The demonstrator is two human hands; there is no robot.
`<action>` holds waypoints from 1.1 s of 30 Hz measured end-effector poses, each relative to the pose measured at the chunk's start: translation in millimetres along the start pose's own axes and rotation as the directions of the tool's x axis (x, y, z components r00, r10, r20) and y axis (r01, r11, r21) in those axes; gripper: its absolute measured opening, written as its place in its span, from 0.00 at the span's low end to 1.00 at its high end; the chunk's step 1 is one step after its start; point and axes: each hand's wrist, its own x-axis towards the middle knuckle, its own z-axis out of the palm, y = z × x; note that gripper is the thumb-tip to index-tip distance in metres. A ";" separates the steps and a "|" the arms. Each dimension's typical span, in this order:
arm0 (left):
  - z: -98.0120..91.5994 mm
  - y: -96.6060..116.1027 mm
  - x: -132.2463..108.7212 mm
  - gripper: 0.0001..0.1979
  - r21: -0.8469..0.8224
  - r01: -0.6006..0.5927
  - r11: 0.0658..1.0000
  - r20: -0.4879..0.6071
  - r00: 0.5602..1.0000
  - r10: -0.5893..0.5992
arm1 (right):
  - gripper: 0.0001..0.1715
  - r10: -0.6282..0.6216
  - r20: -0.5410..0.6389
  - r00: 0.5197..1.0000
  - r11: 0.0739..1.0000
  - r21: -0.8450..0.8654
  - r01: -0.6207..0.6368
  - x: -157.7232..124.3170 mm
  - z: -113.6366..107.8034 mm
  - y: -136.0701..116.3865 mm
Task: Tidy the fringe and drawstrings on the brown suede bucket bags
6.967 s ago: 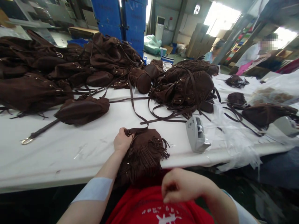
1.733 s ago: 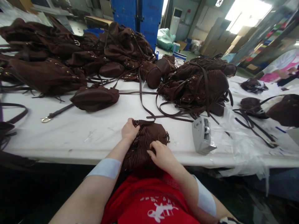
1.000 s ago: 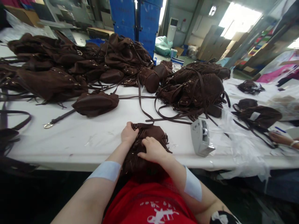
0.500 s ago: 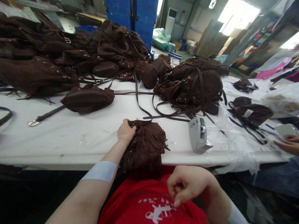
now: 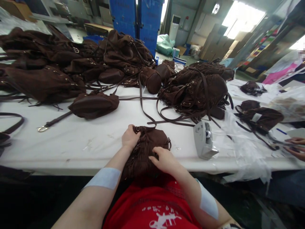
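A dark brown fringed bag (image 5: 145, 152) lies at the front edge of the white table, its strands hanging toward my red shirt. My left hand (image 5: 130, 138) is closed on the bag's upper left corner, by a small metal ring. Over the right part of the fringe is my right hand (image 5: 163, 158), thumb and forefinger apart with a gap between them; its other fingers are partly hidden. Whether it touches the strands is hard to tell. A brown strap (image 5: 147, 114) runs from the bag's top toward the pile behind.
Brown bags are heaped at the back left (image 5: 43, 79) and back right (image 5: 195, 92). One bag (image 5: 95, 105) lies apart in front. A grey tape dispenser (image 5: 205, 141) stands to the right, beside crumpled clear plastic (image 5: 245, 152). Another person's hands (image 5: 296, 148) work at the far right.
My right hand has moved up and left from in front of my shirt to the bag's fringe, its fingers parting. My left hand keeps its grip on the corner.
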 end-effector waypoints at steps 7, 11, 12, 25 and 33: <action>2.0 -0.4 4.1 0.17 -0.001 0.029 1.000 -0.014 0.999 -0.029 | 0.13 -0.246 0.618 0.747 0.903 0.426 -0.056 -73.7 -65.3 18.2; 2.8 0.6 7.1 0.18 -0.007 0.051 0.999 -0.021 0.998 -0.051 | 0.13 -0.346 0.479 0.807 0.828 0.560 0.023 -73.8 -85.7 8.7; 2.7 0.9 7.1 0.18 -0.008 0.051 0.999 -0.019 0.999 -0.051 | 0.12 -0.285 0.338 0.897 0.858 0.507 0.082 -64.1 -83.0 5.2; -1.4 2.4 0.3 0.18 -0.003 0.040 0.999 -0.013 0.999 -0.040 | 0.11 -0.181 -0.045 0.982 0.945 -0.286 0.161 32.7 14.6 -28.4; 3.4 -0.3 3.9 0.19 -0.006 0.031 0.999 -0.014 0.999 -0.031 | 0.15 -0.175 0.190 0.966 0.977 -0.084 0.194 -45.4 -5.6 -1.0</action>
